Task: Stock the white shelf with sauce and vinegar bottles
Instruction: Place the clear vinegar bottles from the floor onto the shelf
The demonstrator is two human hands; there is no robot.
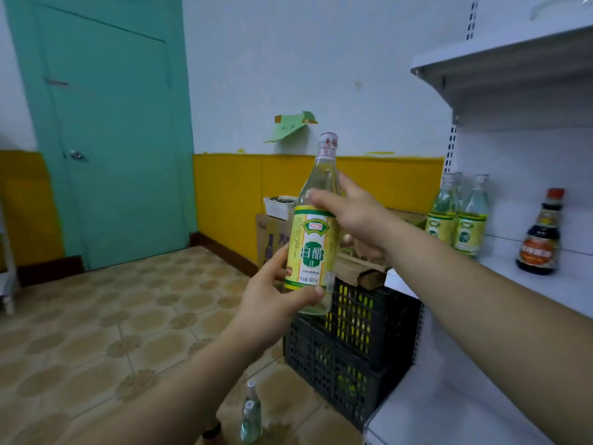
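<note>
A clear white-vinegar bottle (313,239) with a yellow-green label and a red-and-white cap is held upright in front of me, left of the white shelf (542,284). My left hand (272,297) grips its lower part, thumb across the front. My right hand (356,216) grips its shoulder above the label. On the middle shelf board stand three matching vinegar bottles (459,216) at the left end and a dark sauce bottle (540,236) with a red cap further right.
Stacked black plastic crates (353,335) stand against the shelf's left side, with cardboard boxes (272,236) and a small white basket (278,207) behind them. Two clear bottles (250,412) stand on the tiled floor below. A teal door (106,130) is at the left.
</note>
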